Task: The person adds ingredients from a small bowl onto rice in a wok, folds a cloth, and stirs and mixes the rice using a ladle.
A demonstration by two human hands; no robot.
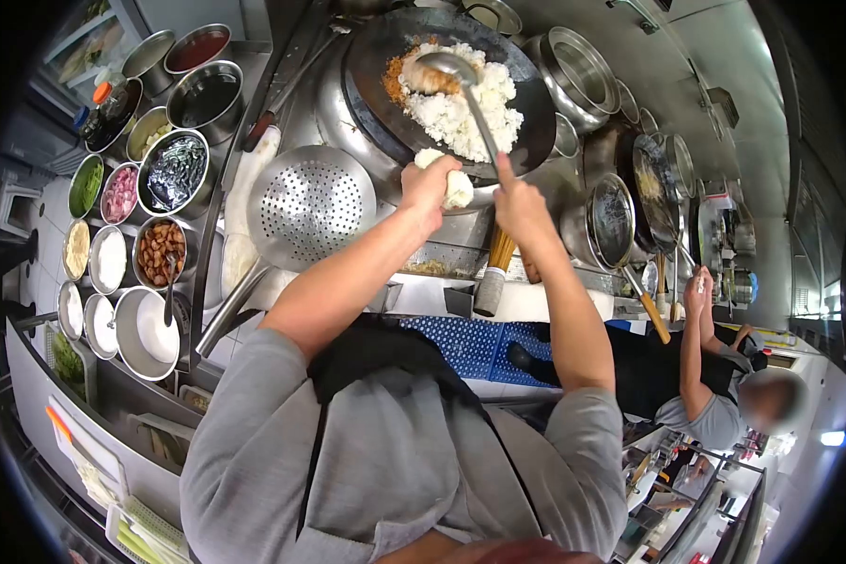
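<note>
A large dark wok (536,103) holds white rice (470,117) and an orange-brown crumbly food (397,80) at its left side. My left hand (425,195) is closed round a bunched pale cloth (457,190) at the wok's near rim. With my right hand (520,211) I grip the handle of a metal ladle (479,117). The ladle's round head rests over the rice and the brownish food near the middle of the wok.
A perforated strainer (312,207) lies left of the wok. Beyond it stand metal bowls of ingredients, including brown chunks (160,252). At right are pans (613,218) and a co-worker (700,376). A bamboo brush (494,273) lies below the wok.
</note>
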